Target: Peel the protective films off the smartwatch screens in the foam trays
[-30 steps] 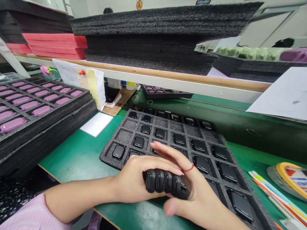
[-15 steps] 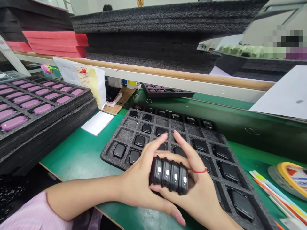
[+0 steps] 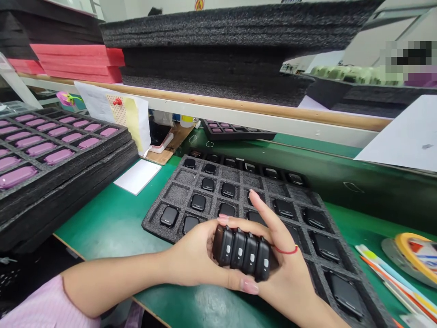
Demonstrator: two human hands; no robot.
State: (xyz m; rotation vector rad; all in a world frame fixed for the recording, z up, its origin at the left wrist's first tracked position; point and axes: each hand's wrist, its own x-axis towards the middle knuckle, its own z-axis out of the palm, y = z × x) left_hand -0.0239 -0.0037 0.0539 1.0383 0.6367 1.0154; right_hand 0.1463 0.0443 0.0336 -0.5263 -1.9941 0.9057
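Over the near edge of the green workbench (image 3: pixel 102 223), the left hand (image 3: pixel 191 259) and right hand (image 3: pixel 290 269) clamp four black smartwatch bodies (image 3: pixel 241 253).
Both hands are together around them; the four stand side by side in one row, its long axis going left to right between the palms. Below lies one black foam tray (image 3: pixel 153 218) with more bodies in its cells, partly hidden, so I cannot count them.

No readable text, not even on the round wall sign (image 3: pixel 198 4)
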